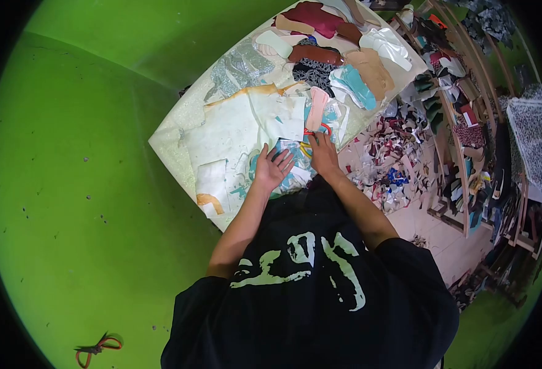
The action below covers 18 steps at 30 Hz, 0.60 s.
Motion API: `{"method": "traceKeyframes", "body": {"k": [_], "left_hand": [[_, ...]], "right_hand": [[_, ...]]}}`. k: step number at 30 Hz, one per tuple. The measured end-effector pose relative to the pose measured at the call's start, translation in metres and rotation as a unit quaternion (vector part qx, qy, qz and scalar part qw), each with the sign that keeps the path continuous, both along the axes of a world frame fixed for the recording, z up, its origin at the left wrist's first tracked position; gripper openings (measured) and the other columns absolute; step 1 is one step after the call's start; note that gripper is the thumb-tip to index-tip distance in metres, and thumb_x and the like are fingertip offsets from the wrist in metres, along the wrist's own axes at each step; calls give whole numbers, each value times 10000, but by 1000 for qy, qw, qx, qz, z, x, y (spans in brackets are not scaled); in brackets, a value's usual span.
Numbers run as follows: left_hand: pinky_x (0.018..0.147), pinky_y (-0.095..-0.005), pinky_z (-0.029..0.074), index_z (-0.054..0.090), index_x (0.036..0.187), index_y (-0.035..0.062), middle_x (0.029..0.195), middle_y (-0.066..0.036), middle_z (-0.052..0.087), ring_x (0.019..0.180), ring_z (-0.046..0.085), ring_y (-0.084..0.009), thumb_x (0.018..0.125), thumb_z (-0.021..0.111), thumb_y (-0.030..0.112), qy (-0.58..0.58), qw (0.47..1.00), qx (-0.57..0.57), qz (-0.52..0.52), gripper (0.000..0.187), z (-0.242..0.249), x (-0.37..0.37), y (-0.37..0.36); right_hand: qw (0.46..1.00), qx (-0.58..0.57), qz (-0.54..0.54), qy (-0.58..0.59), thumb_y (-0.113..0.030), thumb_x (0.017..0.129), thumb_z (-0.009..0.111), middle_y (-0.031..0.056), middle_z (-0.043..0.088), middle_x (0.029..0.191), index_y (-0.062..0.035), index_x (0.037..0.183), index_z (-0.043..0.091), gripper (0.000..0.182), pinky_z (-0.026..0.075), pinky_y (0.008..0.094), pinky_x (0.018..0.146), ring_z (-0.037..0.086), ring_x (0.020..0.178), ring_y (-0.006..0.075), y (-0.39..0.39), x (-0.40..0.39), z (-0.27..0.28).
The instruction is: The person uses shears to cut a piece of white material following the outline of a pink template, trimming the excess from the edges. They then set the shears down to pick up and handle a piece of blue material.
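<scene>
Palm up over the table's near edge, my left hand (273, 168) has its fingers spread and nothing in it. Just right of it, my right hand (324, 154) reaches down at red-handled scissors (326, 128); its fingers are bent together, and whether they grip the handle is hard to make out. A yellow handle (306, 149) shows beside that hand. Above the scissors lies a pink piece (317, 107). A large white sheet (231, 126) spreads left of both hands, with teal and white scraps (295, 165) between and beneath them.
Teal, tan, brown and maroon pieces (314, 18) cover the far part of the table (166, 136). Cut scraps (400, 160) litter the floor at right, beside wooden shelves (461, 154) full of material. Another pair of scissors (98, 349) hangs on the green wall (68, 203) at lower left.
</scene>
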<state>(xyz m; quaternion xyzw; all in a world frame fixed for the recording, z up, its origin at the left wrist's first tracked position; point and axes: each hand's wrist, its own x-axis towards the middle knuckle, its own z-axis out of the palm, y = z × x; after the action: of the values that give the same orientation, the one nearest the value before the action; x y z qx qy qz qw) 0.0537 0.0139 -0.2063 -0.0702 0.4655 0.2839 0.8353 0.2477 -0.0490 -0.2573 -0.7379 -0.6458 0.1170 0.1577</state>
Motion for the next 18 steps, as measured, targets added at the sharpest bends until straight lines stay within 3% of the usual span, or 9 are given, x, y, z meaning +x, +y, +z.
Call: {"method": "traceKeyframes", "body": {"k": [1,2,5,8,11,14,18], "left_hand": [[1083,-484,412,331,1441,57,1419,-199,493,1303,499,-345,972,534,518,-13,1000,-8,-11,689,-2,-4,-1],[1033,-444,466,419,1392,49,1327,-194,574,1240,561,-323,991,522,460,-40,998,-24,-51,583,-4,-10,1],[901,-370,534,567,1255,41,1159,-146,667,1065,655,-263,1004,523,373,-77,964,86,-240,419,25,-12,1],[776,-270,518,661,1099,38,982,-72,699,884,676,-174,984,563,305,92,895,277,-336,307,62,-10,-4],[681,-243,503,678,1068,45,943,-54,691,799,661,-129,959,596,199,232,837,402,-291,206,33,-15,11],[650,-242,501,686,1059,59,928,-53,690,791,657,-119,927,621,138,263,813,438,-280,166,8,-28,38],[679,-264,513,696,1048,56,943,-56,697,813,666,-135,887,657,141,310,720,517,-344,186,-12,-37,86]], "right_hand": [[1000,21,-7,-17,21,699,665,136,511,1219,-78,1303,514,631,456,467,927,502,1173,333,-1,-1,1],[998,43,-14,-35,23,696,668,132,518,1212,-82,1310,511,642,450,469,929,506,1170,329,0,0,2],[999,0,0,-40,-17,753,655,134,563,1176,-110,1281,537,549,440,457,932,542,1149,313,5,10,-2],[997,-18,25,-75,4,711,694,121,571,1173,-146,1331,490,670,434,449,900,543,1159,326,8,14,-10],[991,-84,59,-82,-64,751,702,132,592,1167,-185,1324,490,623,425,474,886,561,1141,320,15,18,-3],[982,-145,61,-104,-151,768,720,132,614,1154,-203,1313,501,590,389,530,904,576,1127,306,19,15,20],[957,-258,69,-112,-292,723,763,120,625,1157,-221,1312,504,647,306,600,981,574,1158,300,32,16,48]]}}
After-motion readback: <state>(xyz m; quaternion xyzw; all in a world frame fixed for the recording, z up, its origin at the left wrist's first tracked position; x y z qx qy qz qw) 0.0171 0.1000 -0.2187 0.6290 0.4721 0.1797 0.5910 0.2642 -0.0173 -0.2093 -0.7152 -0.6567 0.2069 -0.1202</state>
